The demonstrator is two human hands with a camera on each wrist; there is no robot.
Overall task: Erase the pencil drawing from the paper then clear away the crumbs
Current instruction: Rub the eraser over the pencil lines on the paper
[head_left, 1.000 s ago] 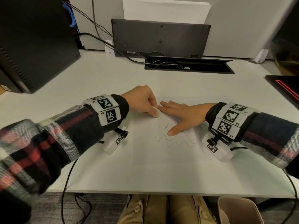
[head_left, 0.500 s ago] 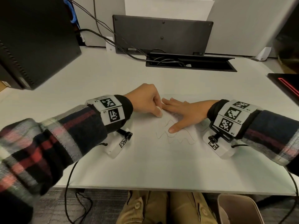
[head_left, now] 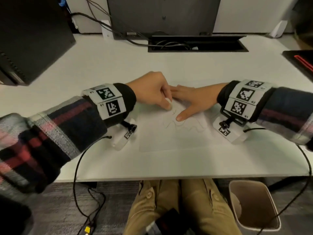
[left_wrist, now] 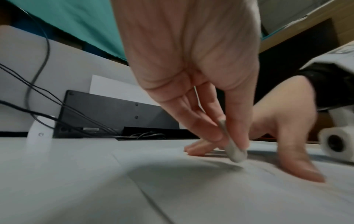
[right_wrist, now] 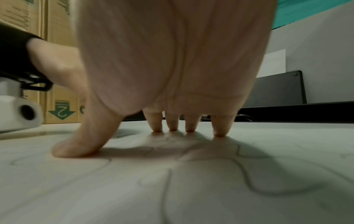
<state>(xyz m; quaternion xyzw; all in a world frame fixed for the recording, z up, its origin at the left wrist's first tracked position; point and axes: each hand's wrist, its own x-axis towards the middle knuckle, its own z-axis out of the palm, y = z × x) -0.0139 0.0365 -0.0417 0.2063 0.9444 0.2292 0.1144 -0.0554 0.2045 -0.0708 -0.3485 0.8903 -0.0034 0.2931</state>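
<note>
A: Rubbing at the far left end of the pencil drawing (head_left: 183, 122), is that where the eraser (left_wrist: 232, 151) sits?

B: Yes. The left hand (head_left: 152, 92) pinches the small pale eraser between thumb and fingers, its tip down on the paper (head_left: 169, 139). The wavy lines run mostly left to right and reach away toward the right and toward the near edge of the sheet.

A: And the other of the 2 hands?

B: The right hand (head_left: 194, 100) lies spread on the paper, holding nothing, 4 fingertips (right_wrist: 220, 131) and the thumb pressed down. It pins the sheet just right of the eraser, the thumb almost touching it.

A: So which hand is nearer the remaining lines?

B: The right one covers some of them; lines pass under the palm in its wrist view. I judge it would have to shift before the eraser can follow the drawing rightward.

A: Room to move?

B: The counter (head_left: 169, 167) is bare in front of the sheet up to its near edge. I cannot make out any crumbs.
</note>
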